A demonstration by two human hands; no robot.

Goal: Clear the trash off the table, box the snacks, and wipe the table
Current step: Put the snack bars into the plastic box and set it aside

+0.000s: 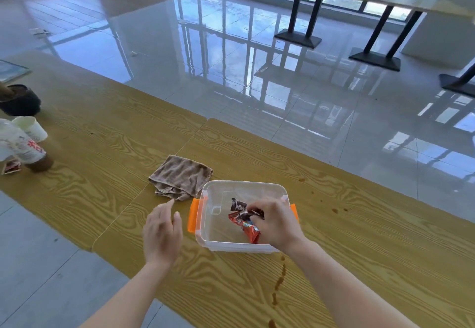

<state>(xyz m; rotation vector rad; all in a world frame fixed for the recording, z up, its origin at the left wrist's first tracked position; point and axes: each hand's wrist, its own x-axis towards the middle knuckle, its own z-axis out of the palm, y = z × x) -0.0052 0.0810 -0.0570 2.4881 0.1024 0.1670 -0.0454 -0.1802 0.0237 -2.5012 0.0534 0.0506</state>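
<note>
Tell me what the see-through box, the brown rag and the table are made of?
The box looks like clear, smooth plastic: the table's grain shows through its walls, and it has orange clips. The rag seems soft, fuzzy cloth, maybe terry, since it lies in limp folds. The table shows yellow wood grain with a slight sheen; it could be real wood or a printed laminate.

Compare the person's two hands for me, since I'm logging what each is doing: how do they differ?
The right hand is inside the clear plastic box with orange latches, pinching red and dark snack packets; the left hand is outside it, open and empty above the wooden table. Both are bare.
</note>
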